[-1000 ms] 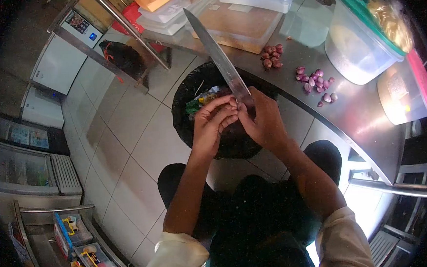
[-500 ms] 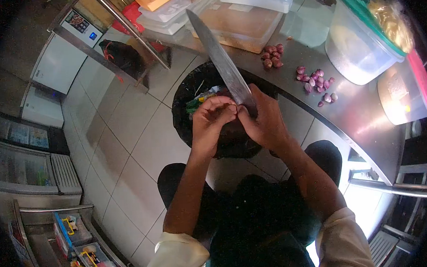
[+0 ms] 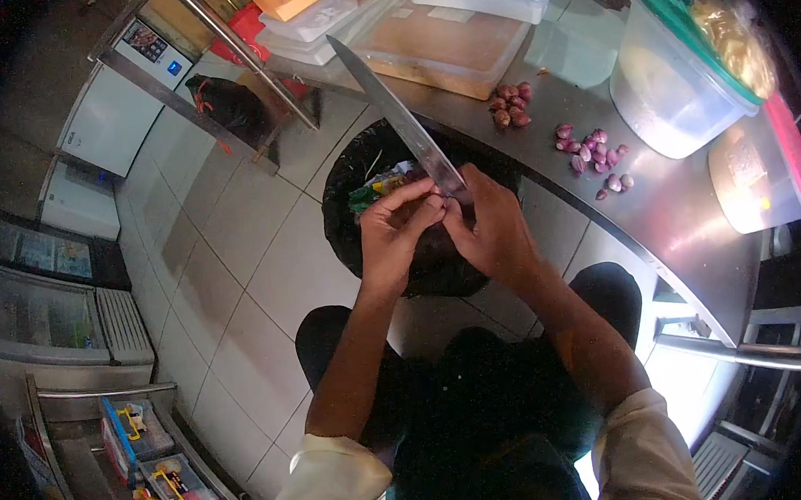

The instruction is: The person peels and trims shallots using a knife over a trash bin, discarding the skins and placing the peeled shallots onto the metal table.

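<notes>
My right hand (image 3: 495,226) is wrapped round the base of a large kitchen knife (image 3: 397,117), whose long blade points up and to the left. Its thumb meets the fingertips of my left hand (image 3: 392,237), which are pinched on a small shallot, mostly hidden by the fingers. Both hands are over a bin lined with a black bag (image 3: 343,240), with scraps and wrappers (image 3: 383,185) inside. On the steel table to the right lie a cluster of brownish-red shallots (image 3: 511,106) in their skins and several smooth purple shallots (image 3: 596,153).
The steel table (image 3: 568,208) curves round the bin's right side. A green-lidded tub (image 3: 670,78), a red-lidded container (image 3: 754,178) and flat plastic boxes (image 3: 443,46) stand on it. Metal rails and a black bag (image 3: 231,104) are at left, above the tiled floor (image 3: 228,279).
The knife has tilted further left, its tip moving left and slightly down. My right hand has turned slightly with it, while my left hand stays nearly in place.
</notes>
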The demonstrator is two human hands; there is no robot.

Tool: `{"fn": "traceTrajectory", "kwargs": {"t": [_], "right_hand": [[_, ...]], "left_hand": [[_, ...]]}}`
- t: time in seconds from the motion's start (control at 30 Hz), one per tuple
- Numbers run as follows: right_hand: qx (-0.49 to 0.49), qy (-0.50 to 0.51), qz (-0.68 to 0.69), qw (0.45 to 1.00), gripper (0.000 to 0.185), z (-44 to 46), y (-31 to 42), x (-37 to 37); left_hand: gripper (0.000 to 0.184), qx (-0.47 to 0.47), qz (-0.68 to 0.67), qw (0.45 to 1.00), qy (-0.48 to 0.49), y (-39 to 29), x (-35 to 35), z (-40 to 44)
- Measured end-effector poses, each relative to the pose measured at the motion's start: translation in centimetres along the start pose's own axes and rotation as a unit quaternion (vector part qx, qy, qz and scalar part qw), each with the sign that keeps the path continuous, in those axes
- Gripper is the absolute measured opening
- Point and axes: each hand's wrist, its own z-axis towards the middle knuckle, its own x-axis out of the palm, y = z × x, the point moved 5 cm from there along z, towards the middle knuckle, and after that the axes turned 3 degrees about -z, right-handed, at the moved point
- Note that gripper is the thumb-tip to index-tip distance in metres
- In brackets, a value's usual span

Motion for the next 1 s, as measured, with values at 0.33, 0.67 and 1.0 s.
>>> {"fn": "traceTrajectory", "kwargs": {"t": [0.33, 0.67, 1.0], "right_hand": [[0.029, 0.029, -0.029, 0.999, 0.023, 0.0, 0.0, 0.0], [0.005, -0.003, -0.024, 1.0, 0.024, -0.3, -0.5, 0.2], [0.031, 0.017, -0.017, 0.999, 0.022, 0.4, -0.5, -0.3]], "left_hand": [[0.03, 0.045, 0.077, 0.996, 0.004, -0.1, 0.4, 0.1], [0.023, -0.055, -0.045, 0.997, 0.005, 0.7, 0.1, 0.2], [0.026, -0.028, -0.004, 1.0, 0.005, 0.5, 0.0, 0.2]]}}
